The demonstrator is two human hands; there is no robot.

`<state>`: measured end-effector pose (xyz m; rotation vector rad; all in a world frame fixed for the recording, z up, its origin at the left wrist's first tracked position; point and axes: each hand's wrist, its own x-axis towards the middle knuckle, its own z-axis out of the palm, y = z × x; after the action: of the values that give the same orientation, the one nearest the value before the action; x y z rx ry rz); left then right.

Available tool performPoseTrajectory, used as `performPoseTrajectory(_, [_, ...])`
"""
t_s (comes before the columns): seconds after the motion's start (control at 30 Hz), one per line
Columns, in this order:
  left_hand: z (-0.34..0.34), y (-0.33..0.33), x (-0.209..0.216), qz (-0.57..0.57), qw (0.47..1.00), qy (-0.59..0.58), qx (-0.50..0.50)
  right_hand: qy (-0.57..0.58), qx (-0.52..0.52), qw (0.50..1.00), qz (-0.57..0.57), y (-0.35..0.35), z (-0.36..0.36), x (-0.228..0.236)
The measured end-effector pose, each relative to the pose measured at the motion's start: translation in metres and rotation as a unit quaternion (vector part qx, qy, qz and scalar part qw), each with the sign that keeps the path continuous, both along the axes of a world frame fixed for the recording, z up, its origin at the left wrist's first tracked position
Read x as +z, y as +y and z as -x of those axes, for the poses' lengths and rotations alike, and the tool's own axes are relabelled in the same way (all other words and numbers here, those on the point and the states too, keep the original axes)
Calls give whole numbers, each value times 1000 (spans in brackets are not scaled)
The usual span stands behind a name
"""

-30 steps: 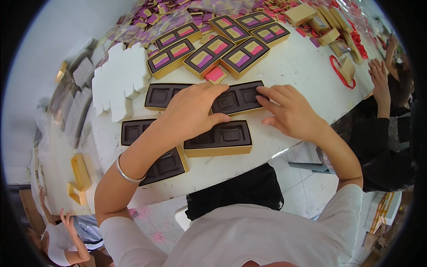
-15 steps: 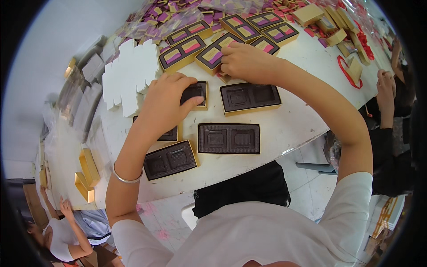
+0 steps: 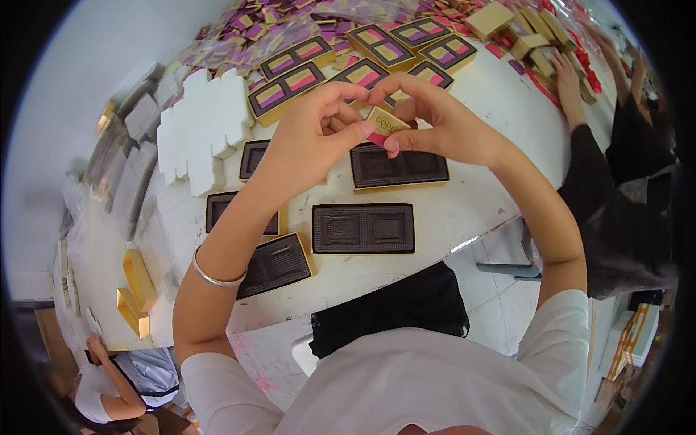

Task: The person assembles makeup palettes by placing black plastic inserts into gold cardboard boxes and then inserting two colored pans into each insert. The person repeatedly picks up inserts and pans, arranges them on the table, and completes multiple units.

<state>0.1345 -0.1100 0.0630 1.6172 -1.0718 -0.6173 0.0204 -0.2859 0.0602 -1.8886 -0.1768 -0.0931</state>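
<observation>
Head view: small gold-and-pink box (image 3: 386, 121) held up

Fingers of the left hand (image 3: 315, 134) and right hand (image 3: 449, 127) grip it above the desk (image 3: 467, 210), index fingers arched, forearms slanting inward; nearby lies a dark two-well tray (image 3: 402, 168).
</observation>
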Motion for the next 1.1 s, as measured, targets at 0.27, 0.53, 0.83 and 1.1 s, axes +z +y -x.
performPoseTrajectory(0.27, [28,-15,2,6,978,207,2,-274,-161,908,273,10,41,-7])
performPoseTrajectory(0.53, [25,15,-11,-131,906,-388,-109,-90,-109,966,218,-13,63,-42])
performPoseTrajectory(0.83, [34,20,-23,-100,911,-393,-71,-18,-141,978,155,-8,48,-49])
performPoseTrajectory(1.1, [48,63,10,-136,889,-424,-110,-169,-48,935,307,-15,-7,-18])
